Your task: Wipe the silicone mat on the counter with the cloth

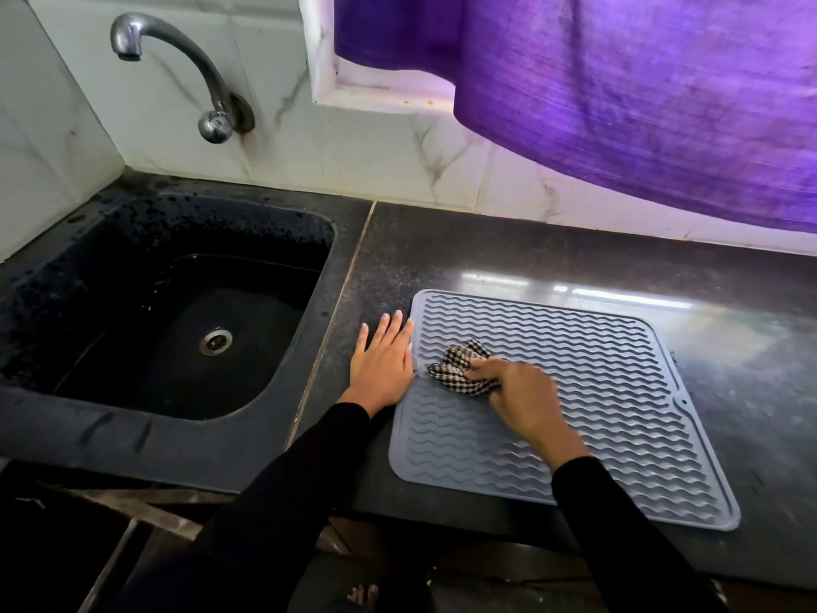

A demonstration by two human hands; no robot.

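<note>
A grey silicone mat with wavy ridges lies flat on the dark stone counter. My right hand grips a bunched black-and-white checked cloth and holds it down on the mat's left part. My left hand lies flat with straight fingers on the counter, its edge touching the mat's left border.
A black sink with a steel drain sits to the left, under a curved metal tap on the tiled wall. A purple curtain hangs over the counter's back right. The counter's front edge runs just below the mat.
</note>
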